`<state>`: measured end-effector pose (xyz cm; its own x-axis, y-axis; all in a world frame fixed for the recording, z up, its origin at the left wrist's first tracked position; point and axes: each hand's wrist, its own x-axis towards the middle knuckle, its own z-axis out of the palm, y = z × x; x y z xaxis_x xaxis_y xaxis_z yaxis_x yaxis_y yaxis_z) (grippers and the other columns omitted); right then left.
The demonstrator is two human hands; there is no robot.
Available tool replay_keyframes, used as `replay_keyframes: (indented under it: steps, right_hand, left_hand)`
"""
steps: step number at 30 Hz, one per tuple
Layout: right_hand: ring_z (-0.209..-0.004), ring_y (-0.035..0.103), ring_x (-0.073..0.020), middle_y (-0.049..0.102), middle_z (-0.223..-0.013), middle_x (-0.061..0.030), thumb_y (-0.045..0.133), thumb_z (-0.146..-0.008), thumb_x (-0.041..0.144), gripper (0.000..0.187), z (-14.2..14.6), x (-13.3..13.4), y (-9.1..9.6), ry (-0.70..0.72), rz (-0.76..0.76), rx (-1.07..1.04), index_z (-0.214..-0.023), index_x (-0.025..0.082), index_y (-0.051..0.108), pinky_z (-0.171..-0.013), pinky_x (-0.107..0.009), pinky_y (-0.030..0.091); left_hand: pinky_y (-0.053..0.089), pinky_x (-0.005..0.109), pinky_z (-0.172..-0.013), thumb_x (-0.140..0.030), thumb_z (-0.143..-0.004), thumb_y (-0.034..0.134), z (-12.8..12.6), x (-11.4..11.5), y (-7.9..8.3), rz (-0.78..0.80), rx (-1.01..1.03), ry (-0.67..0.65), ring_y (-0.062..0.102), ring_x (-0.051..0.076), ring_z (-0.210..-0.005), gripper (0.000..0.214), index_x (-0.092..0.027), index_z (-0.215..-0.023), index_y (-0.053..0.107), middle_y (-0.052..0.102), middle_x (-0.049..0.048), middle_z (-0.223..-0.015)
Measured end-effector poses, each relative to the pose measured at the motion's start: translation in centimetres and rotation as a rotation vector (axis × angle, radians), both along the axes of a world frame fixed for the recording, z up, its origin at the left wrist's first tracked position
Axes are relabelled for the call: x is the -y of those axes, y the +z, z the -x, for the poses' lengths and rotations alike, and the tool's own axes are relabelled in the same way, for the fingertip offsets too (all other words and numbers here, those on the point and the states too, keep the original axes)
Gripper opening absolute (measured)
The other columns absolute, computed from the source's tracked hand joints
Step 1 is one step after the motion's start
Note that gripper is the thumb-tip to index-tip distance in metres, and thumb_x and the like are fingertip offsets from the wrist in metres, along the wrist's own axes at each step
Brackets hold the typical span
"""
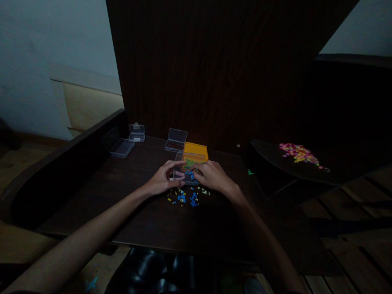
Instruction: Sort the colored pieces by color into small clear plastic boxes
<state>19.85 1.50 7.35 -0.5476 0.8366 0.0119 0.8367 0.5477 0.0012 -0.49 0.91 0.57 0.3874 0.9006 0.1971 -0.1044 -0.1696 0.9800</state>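
Observation:
My left hand [162,178] grips the left side of a clear plastic box [178,157], thumb along the near edge and fingers along the far side. Inside the box lie small green pieces [192,162] and small blue pieces [189,173]. My right hand [213,175] reaches over the box's right side, its fingers bent together down at the blue pieces; whatever they pinch is too small to make out. On the table just in front of the box are scattered loose blue pieces [193,199], with yellow and pale ones among them.
Behind the box lies a yellow-orange flat thing [195,150]. A lidded clear box with dark red contents [175,144] stands beside it. Further left are a small open box [136,135] and a shallow clear tray [122,147]. Pink and yellow pieces [299,154] are heaped on a dark surface at right.

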Motion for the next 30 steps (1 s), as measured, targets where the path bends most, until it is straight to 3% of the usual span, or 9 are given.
replay_keyframes:
  steps: [4,14,24,30]
  right_hand:
    - [-0.094,0.066,-0.0219,0.073,-0.103,-0.0079,0.045,-0.093,0.028,0.034,-0.08,0.06,0.06,0.002,0.015,0.004,-0.118,0.024,0.068,-0.078,-0.027,0.045]
    - [-0.099,0.065,-0.0233,0.072,-0.109,-0.0092,0.043,-0.094,0.031,0.037,0.14,-0.24,-0.34,0.045,0.017,0.042,-0.122,0.025,0.067,-0.082,-0.03,0.046]
    - [-0.101,0.064,-0.0225,0.072,-0.107,-0.01,0.044,-0.094,0.03,0.036,-0.03,-0.32,-0.03,0.023,0.073,0.082,-0.119,0.023,0.069,-0.081,-0.029,0.045]
    - [-0.096,0.065,-0.0225,0.073,-0.103,-0.0094,0.044,-0.095,0.029,0.033,-0.1,-0.24,0.23,0.053,0.078,0.082,-0.112,0.023,0.071,-0.078,-0.028,0.045]
  left_hand:
    - [0.057,0.043,-0.088,-0.017,-0.062,0.082,0.06,-0.01,0.04,-0.009,-0.003,0.007,0.065,0.017,-0.093,0.065,-0.022,-0.123,0.06,0.048,0.0096,-0.125]
    - [0.06,0.034,-0.08,-0.015,-0.062,0.081,-0.05,0.24,0.16,0.037,0.022,-0.04,0.062,0.015,-0.093,0.063,-0.022,-0.121,0.06,0.045,0.0082,-0.122]
    - [0.057,0.043,-0.086,-0.016,-0.061,0.083,-0.13,0.32,0.16,0.064,-0.002,-0.071,0.063,0.015,-0.091,0.064,-0.021,-0.121,0.061,0.047,0.0097,-0.125]
    - [0.058,0.04,-0.085,-0.016,-0.061,0.083,-0.19,0.5,0.24,0.063,-0.006,-0.08,0.062,0.014,-0.091,0.062,-0.021,-0.119,0.061,0.047,0.0078,-0.121]
